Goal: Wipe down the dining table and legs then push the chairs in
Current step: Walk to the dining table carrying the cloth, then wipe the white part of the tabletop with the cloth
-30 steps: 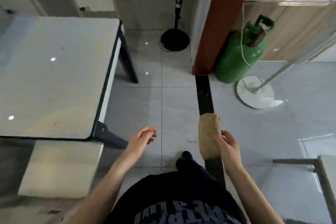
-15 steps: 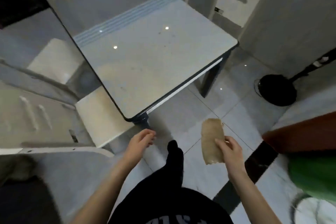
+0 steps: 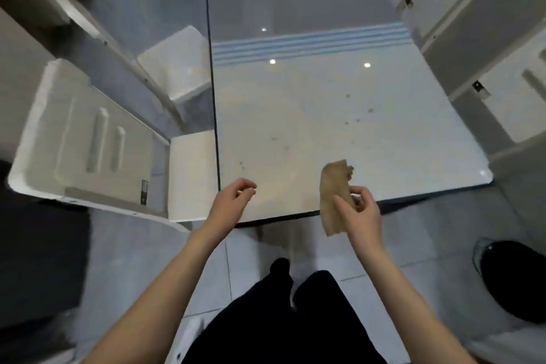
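Pale grey floor tiles run under a glossy white table [image 3: 339,127], its top flecked with small dark specks. Over the table's near edge, the fingers [image 3: 359,190] and thumb of the right hand [image 3: 359,211] pinch a tan cloth [image 3: 332,195]; whether the cloth touches the top I cannot tell. The left hand [image 3: 229,202] hovers at the table's near left corner, fingers loosely curled and holding nothing. A white chair [image 3: 88,151] stands at the table's left side, its seat right against the edge, with a second chair [image 3: 174,68] further along that side. More white chairs [image 3: 508,103] line the table's right side. Off the near right corner, a round black base [image 3: 514,281] sits on the floor.
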Demonstrator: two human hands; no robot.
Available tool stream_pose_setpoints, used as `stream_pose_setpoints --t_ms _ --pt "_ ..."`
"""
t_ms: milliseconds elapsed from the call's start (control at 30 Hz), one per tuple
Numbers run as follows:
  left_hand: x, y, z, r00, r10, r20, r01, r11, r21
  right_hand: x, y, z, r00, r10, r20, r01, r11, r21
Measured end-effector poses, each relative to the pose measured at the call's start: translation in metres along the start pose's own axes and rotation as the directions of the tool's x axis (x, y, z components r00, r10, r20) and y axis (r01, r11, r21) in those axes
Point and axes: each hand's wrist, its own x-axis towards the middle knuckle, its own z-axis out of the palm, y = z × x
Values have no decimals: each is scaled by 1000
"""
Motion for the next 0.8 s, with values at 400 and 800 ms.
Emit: stream_pose_setpoints --t_ms 400,800 --pt "56 -75 40 932 -52 -359 157 950 269 144 50 65 842 -73 534 434 679 -592" --pt "86 -128 47 819 -215 -532 254 967 1 154 105 124 32 -425 905 991 128 25"
